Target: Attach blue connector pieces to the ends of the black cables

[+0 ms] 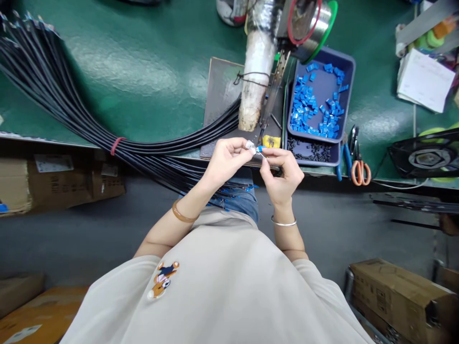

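Observation:
My left hand (229,158) is closed in a pinch, with white wrapping on the fingertips. Just beyond those fingertips shows a small blue connector piece (260,149), between my two hands. My right hand (284,173) pinches at the same piece from the other side; a short, thin pale bit sticks out near its thumb. Fingers hide most of what they hold. Below my left hand, black cables (172,173) with blue ends hang over the table edge onto my lap. A taped, whitish nozzle-like tube (254,91) comes down just beyond my hands, beside a soldering wire feeder (275,91).
A grey-blue bin (351,91) holds many blue pieces; a lower tray (335,154) holds small black parts. Orange-handled scissors (360,172) and blue-handled pliers (347,160) lie right of them. A solder spool (317,31), a yellow sponge (271,142) and a black fan (426,156) are nearby.

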A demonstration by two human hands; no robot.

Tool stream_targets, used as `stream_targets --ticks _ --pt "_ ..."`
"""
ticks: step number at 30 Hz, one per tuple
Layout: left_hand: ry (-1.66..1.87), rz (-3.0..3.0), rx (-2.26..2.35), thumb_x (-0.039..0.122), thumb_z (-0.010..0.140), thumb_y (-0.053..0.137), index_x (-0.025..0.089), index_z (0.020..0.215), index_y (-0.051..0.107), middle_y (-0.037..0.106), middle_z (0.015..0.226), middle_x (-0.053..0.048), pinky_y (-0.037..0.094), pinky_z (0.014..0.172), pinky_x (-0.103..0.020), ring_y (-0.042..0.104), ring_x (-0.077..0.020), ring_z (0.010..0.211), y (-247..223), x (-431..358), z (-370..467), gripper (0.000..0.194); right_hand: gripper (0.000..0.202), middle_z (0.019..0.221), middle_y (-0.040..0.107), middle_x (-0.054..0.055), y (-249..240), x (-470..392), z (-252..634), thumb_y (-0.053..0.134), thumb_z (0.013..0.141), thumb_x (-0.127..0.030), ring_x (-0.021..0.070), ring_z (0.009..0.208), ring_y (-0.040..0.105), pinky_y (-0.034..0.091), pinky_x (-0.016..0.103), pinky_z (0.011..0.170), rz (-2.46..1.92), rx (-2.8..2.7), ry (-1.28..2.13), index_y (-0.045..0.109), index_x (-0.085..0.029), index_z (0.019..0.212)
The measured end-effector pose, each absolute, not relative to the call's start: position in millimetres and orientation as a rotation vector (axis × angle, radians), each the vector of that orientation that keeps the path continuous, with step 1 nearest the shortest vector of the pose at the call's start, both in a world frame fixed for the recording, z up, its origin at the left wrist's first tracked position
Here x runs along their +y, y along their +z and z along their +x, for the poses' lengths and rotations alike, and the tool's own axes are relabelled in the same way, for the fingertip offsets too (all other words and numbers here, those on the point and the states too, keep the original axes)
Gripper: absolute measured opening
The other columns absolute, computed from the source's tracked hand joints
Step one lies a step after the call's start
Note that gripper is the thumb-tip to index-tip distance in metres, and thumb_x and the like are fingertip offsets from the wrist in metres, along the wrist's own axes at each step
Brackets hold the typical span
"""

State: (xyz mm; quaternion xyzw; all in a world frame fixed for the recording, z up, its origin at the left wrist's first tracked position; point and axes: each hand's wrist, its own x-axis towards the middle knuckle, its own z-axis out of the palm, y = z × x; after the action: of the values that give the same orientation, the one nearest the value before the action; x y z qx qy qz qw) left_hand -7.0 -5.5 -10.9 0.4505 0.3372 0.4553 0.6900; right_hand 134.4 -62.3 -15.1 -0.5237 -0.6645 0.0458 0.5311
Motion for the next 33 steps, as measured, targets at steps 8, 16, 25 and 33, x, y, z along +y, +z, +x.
stream_targets --ticks 8,16,25,33 --pt "1.039 1.068 0.827 0.019 0.067 0.073 0.014 0.061 0.063 0.056 0.059 0.002 0.037 0.052 -0.018 0.048 -0.0048 0.055 -13.2 -2.8 -6.0 0.013 0.013 0.093 0.073 0.001 -13.8 -57.4 136.6 0.064 0.083 -0.012 0.0162 0.087 0.07 0.058 0.036 0.08 -1.242 -1.537 0.218 0.058 -0.022 0.078" --pt "1.073 1.104 0.878 0.016 0.065 0.074 0.014 0.062 0.065 0.051 0.054 0.003 0.032 0.047 -0.017 0.042 -0.0038 0.051 -12.3 -1.7 -3.8 0.009 0.012 0.091 0.073 0.001 -13.7 -52.5 138.4 0.063 0.084 -0.014 0.0167 0.086 0.071 0.059 0.036 0.079 -1.247 -1.583 0.173 0.059 -0.023 0.078" --pt "1.09 1.096 0.886 0.013 0.067 0.071 0.012 0.061 0.064 0.047 0.052 0.005 0.029 0.046 -0.016 0.037 -0.002 0.048 -7.2 -0.6 -1.9 0.008 0.011 0.09 0.073 0.0 -11.2 -48.2 138.5 0.064 0.084 -0.014 0.0162 0.088 0.07 0.058 0.036 0.081 -1.228 -1.602 0.142 0.061 -0.023 0.08" --pt "1.099 1.083 0.9 0.014 0.067 0.072 0.013 0.064 0.066 0.054 0.056 0.004 0.034 0.048 -0.016 0.043 -0.003 0.05 -5.4 -0.4 -2.4 0.007 0.01 0.092 0.072 0.0 -7.6 -47.0 137.4 0.064 0.085 -0.016 0.0167 0.089 0.069 0.057 0.036 0.082 -1.24 -1.602 0.147 0.061 -0.024 0.08"
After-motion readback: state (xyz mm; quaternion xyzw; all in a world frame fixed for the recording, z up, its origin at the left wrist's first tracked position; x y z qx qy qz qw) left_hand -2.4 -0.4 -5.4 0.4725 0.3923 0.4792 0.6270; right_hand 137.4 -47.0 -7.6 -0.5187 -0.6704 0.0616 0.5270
